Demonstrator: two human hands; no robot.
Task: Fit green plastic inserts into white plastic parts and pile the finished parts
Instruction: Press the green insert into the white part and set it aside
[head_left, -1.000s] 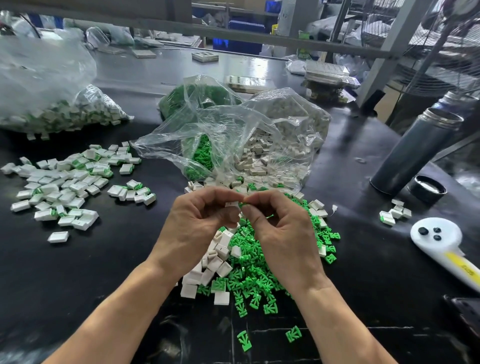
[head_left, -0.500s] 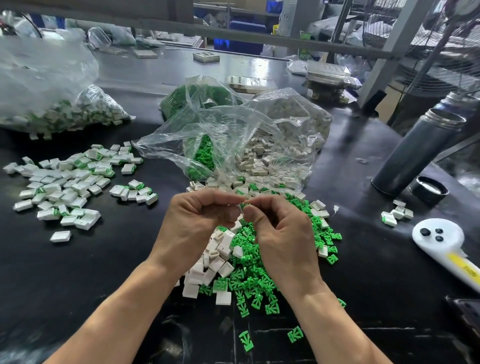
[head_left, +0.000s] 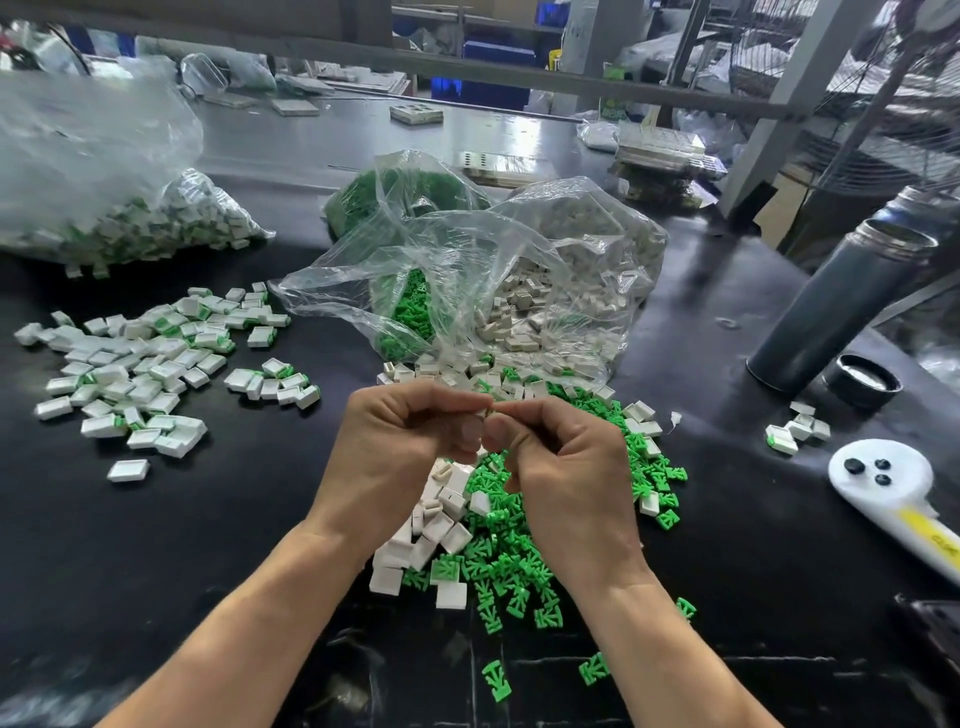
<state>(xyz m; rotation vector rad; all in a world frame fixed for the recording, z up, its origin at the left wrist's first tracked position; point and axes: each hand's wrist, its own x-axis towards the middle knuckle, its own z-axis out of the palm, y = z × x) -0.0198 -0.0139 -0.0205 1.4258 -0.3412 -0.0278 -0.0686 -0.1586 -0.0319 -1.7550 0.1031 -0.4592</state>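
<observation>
Our left hand (head_left: 410, 457) and right hand (head_left: 566, 483) meet fingertip to fingertip, curled tight round a small part (head_left: 488, 412) that barely shows between them. Beneath both hands lie loose green inserts (head_left: 519, 561) and white parts (head_left: 431, 525); the finished pile (head_left: 140, 374) sits well off to the left hand's outer side. We judge a skewed insert could jam or spring loose into the heap below. Whether the insert is seated, we cannot tell: our fingers hide the join.
</observation>
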